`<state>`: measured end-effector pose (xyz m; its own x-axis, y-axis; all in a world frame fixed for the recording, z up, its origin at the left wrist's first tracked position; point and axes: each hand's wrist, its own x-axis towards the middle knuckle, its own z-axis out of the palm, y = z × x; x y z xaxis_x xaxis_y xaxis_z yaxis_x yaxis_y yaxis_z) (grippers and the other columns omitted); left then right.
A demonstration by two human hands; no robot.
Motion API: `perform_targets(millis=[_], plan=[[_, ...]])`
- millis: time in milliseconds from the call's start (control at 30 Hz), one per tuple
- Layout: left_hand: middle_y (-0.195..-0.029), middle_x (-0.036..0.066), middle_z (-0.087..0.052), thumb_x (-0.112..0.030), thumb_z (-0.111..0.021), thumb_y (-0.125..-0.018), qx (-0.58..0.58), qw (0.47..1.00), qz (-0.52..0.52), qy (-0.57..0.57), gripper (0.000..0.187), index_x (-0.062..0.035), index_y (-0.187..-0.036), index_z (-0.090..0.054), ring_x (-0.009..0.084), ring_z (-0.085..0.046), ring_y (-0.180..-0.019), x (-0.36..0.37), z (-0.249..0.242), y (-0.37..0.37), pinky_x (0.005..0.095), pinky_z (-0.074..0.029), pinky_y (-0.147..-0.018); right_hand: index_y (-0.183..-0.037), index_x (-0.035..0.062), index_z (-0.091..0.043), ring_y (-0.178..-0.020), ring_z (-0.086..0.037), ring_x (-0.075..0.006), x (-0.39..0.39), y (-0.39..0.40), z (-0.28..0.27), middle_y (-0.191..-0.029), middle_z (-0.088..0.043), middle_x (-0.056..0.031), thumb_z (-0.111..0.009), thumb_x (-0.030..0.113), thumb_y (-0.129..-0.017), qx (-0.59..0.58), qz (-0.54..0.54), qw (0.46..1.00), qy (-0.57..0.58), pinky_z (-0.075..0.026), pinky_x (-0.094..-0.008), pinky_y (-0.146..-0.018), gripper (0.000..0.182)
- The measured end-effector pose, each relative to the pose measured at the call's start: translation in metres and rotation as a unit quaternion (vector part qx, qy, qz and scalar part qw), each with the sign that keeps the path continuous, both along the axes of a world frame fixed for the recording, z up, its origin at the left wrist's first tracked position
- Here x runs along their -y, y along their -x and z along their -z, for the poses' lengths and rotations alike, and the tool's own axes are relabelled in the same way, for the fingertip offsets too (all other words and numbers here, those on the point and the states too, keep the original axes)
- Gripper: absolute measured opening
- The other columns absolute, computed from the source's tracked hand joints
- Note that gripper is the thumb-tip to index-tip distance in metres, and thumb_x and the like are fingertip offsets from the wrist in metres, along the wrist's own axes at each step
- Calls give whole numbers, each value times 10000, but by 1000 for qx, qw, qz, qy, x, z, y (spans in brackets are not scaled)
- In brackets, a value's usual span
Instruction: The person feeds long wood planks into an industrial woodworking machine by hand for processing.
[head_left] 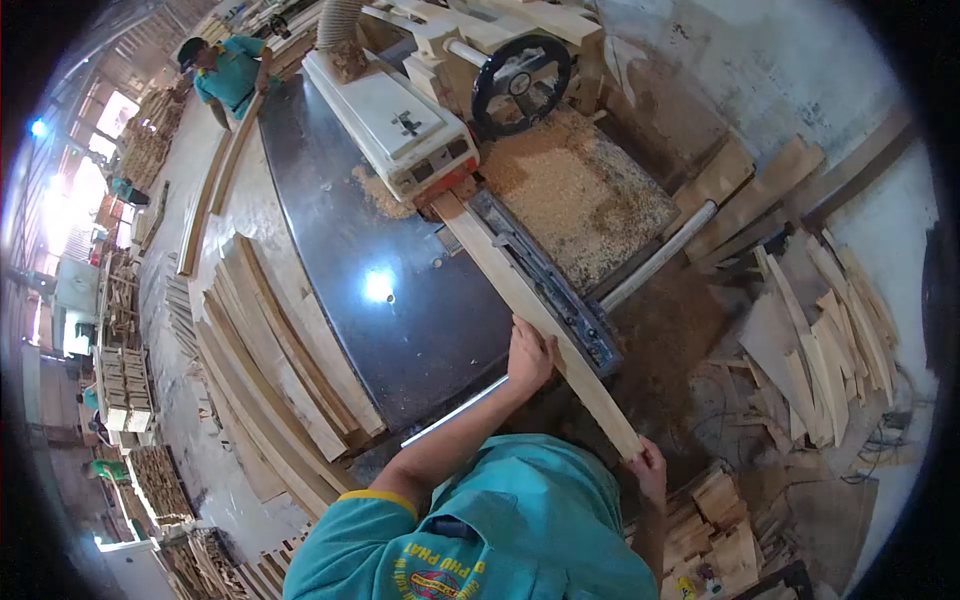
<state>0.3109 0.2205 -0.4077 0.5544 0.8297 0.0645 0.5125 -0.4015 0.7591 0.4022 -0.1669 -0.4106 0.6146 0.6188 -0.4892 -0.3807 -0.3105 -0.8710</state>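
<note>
A long pale wooden board (540,310) runs diagonally from under the front of the white machine housing (390,125) down toward my body. It lies along a dark metal fence (545,275) on the dark machine table (370,300). My left hand (531,355) is on the board about midway, fingers bent over its left edge. At the board's near end, my right hand (647,468) grips it with thumb and fingers. The board's far end is hidden beneath the housing.
Sawdust (570,190) covers the surface right of the fence, below a black handwheel (521,85). Long boards (270,370) are stacked at left. Wood offcuts (825,350) lie at right, more (725,530) at lower right. Another person (232,80) holds a board beyond the table.
</note>
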Motion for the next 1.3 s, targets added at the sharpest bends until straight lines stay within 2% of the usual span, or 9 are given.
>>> perform_targets(millis=[367,467,600,733,833,967,1033,1167,1300], plan=[[-1168,383,-557,-313,-685,-923,-63,996,-36,-46,873,246,-1415,-228,519,-584,-1060,-115,4,-3,508,-502,-910,-1393,20,-445,-883,-729,-243,-110,11,28,-1192,-636,-138,-570,78,-1024,-103,68,992,-17,-607,-367,-789,394],[-1160,385,-560,-315,-685,-921,-64,996,-41,-42,878,243,-1418,-225,519,-588,-1054,-144,9,-3,510,-503,-904,-1203,-20,-523,-797,-734,-220,-138,9,22,-1034,-698,-145,-524,193,-1067,-106,17,994,23,-600,-352,-692,252],[-1141,379,-568,-324,-689,-917,-81,995,-47,-37,869,238,-1408,-242,521,-587,-1057,-180,6,-2,513,-502,-904,-1005,-26,-593,-692,-729,-210,-177,10,3,-816,-732,-134,-386,404,-1101,-87,-96,988,84,-581,-322,-620,487],[-915,243,-644,-264,-751,-870,-66,995,-53,-45,531,98,-1123,-457,442,-629,-952,-214,-4,-2,501,-506,-825,-886,9,-613,-601,-705,-197,-219,15,-13,-749,-724,-127,-316,459,-1105,-95,-112,982,116,-564,-333,-557,582],[-843,222,-645,-249,-744,-872,-53,996,-72,14,490,67,-1135,-478,432,-642,-897,-235,-19,2,506,-504,-782,-895,22,-612,-579,-694,-186,-244,16,-15,-750,-729,-118,-306,468,-1103,-88,-111,984,107,-529,-321,-515,580],[-809,232,-632,-244,-738,-877,72,987,-142,38,444,37,-1187,-590,420,-650,-850,-228,-19,25,497,-506,-758,-916,43,-600,-533,-662,-178,-278,13,-21,-749,-730,-121,-312,542,-1082,-85,-138,981,108,-456,-294,-459,599],[-978,220,-692,-280,-696,-942,8,991,-122,-53,474,-16,-1321,-591,302,-685,-869,-203,-31,51,415,-535,-752,-927,39,-613,-550,-663,-165,-295,18,-25,-749,-731,-102,-319,587,-1066,-97,-130,981,109,-462,-304,-483,637],[-954,162,-643,-244,-727,-900,106,979,-171,-18,469,11,-1270,-595,312,-612,-903,-153,-38,131,430,-494,-823,-953,48,-608,-593,-667,-158,-305,33,-24,-760,-719,-91,-344,554,-1075,-104,-160,978,85,-468,-305,-514,583],[-971,182,-630,-243,-714,-911,46,969,-243,-16,450,-4,-1271,-592,318,-607,-935,-114,-70,229,427,-492,-838,-981,48,-608,-608,-660,-155,-283,43,-24,-789,-720,-87,-372,485,-1091,-83,-232,969,36,-483,-296,-539,509]])
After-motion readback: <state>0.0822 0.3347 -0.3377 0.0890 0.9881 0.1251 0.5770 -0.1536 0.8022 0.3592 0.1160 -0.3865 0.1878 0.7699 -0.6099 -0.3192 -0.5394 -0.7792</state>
